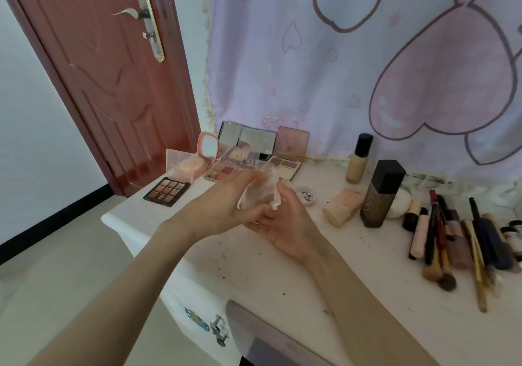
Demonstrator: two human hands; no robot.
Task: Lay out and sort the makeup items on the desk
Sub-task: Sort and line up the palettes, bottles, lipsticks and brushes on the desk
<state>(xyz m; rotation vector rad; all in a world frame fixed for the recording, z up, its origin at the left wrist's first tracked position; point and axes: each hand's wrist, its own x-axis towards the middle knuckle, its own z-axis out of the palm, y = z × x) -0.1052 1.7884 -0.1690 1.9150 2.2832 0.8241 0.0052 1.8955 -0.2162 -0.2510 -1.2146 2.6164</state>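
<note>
Both hands meet above the middle of the white desk (282,275) around a small clear plastic case (261,189). My left hand (226,201) grips its left side from above. Under it, my right hand (285,221) cups the case with the fingers curled on its right edge. What the case contains cannot be made out. Open palettes stand in a row at the back left: a dark eyeshadow palette (166,191), a pink compact with a mirror (207,150), a mirrored palette (248,148) and a beige palette (288,156).
To the right stand a foundation bottle (357,159), a tall dark bottle (381,193), a lying beige tube (343,206), a round white compact (306,196) and a pile of brushes and pencils (457,241). A red door (113,83) is at the left, a pink curtain (367,68) behind.
</note>
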